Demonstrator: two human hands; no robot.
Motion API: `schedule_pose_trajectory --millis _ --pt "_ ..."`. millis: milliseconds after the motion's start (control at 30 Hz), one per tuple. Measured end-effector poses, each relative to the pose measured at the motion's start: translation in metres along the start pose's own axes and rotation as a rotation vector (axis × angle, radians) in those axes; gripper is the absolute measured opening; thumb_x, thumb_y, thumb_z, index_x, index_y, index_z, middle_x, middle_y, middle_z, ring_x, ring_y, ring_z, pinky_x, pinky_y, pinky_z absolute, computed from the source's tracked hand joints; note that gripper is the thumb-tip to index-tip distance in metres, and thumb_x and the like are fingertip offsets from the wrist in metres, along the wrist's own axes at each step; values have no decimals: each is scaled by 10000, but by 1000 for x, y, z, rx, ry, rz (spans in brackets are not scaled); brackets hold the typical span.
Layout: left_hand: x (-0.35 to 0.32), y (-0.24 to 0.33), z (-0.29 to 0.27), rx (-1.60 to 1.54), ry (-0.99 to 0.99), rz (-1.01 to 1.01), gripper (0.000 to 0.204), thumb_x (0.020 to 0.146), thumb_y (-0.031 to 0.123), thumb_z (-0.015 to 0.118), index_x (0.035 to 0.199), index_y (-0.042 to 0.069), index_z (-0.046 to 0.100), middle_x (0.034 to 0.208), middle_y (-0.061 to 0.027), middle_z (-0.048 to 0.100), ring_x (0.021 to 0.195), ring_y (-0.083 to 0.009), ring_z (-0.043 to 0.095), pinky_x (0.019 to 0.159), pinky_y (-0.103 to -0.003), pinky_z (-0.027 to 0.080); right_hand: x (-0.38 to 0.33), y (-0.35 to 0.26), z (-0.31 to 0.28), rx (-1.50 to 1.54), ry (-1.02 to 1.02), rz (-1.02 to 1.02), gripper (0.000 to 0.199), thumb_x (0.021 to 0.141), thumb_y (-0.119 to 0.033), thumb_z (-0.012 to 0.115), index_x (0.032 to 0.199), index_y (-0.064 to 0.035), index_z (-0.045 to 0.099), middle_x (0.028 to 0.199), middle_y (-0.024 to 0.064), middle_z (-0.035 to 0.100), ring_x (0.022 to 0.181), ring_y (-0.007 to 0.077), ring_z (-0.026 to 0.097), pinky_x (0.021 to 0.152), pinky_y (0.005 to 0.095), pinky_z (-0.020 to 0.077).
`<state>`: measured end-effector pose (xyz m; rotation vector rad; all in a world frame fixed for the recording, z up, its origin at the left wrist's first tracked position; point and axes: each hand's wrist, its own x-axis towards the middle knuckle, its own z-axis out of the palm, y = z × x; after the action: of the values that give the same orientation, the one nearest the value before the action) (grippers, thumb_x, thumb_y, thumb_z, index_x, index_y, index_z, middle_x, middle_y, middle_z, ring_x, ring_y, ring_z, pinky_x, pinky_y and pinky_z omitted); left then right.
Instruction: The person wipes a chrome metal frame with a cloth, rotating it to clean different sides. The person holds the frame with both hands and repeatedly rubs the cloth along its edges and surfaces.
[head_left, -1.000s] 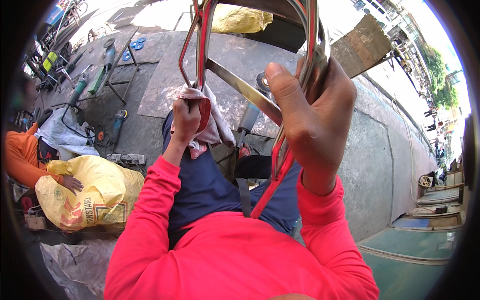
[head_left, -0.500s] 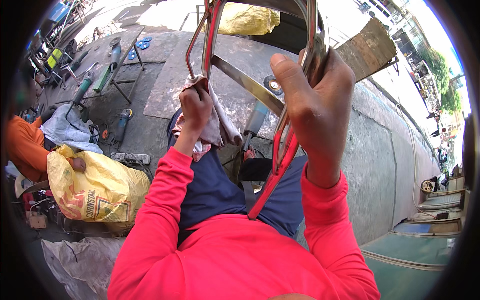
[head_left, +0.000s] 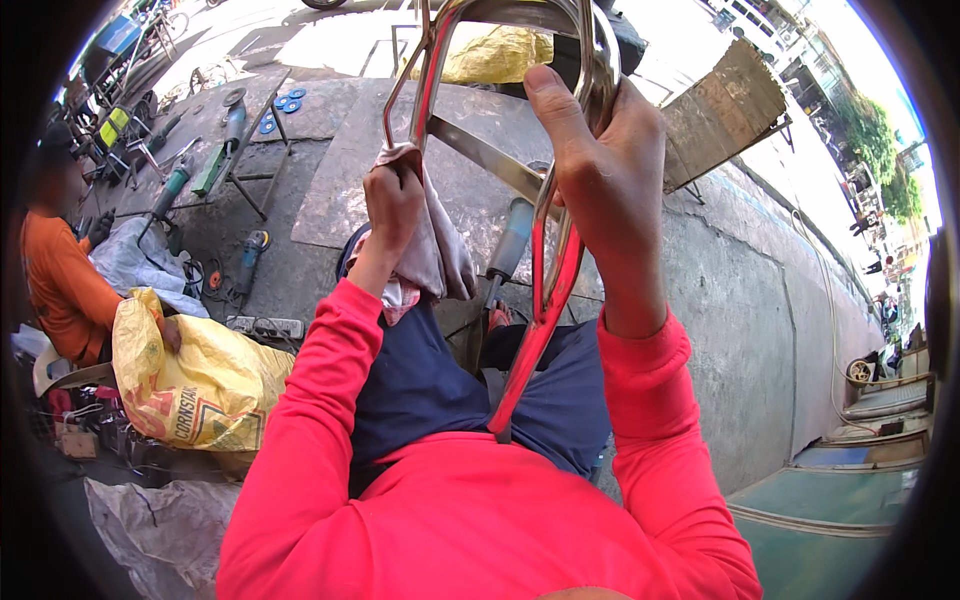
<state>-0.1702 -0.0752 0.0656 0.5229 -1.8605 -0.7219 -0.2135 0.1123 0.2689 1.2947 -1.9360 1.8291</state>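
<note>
Concrete pavement (head_left: 480, 170) spreads below me, angle grinders scattered on it. My right hand (head_left: 605, 165) clamps around a polished steel tube frame (head_left: 540, 320) held upright before me. Left of that frame, my left hand (head_left: 393, 205) presses a bunched rag (head_left: 440, 260) against its tubing.

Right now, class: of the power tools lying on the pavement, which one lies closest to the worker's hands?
The grey-bodied tool just beneath the shiny metal frame, between the left hand and right hand. The green ones lie far off to the left.
</note>
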Motion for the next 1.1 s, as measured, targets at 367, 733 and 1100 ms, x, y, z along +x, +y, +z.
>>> schedule_pose_trajectory --millis 367,733,1100 --pt "-29 -84 -19 -167 -139 -578 359 959 229 451 817 -28 657 750 -62 631 681 -147 543 609 -332 428 25 -3 -15 289 -16 502 301 949 -310 573 795 -54 542 530 -26 415 364 80 390 339 251 328" --pt "-26 -68 -110 -1236 142 -640 389 1015 395 387 1150 92 590 1085 -64 655 951 -212 651 878 -376 536 69 6 -55 593 -45 431 249 952 -266 557 870 -31 553 595 3 479 419 74 400 406 217 339" --pt "-17 31 -172 -1216 -372 -110 321 921 93 578 1226 36 495 908 -56 608 740 -117 606 638 -253 531 116 -35 -87 553 205 141 277 945 -282 594 1099 -52 610 663 -36 383 513 68 349 464 209 287"
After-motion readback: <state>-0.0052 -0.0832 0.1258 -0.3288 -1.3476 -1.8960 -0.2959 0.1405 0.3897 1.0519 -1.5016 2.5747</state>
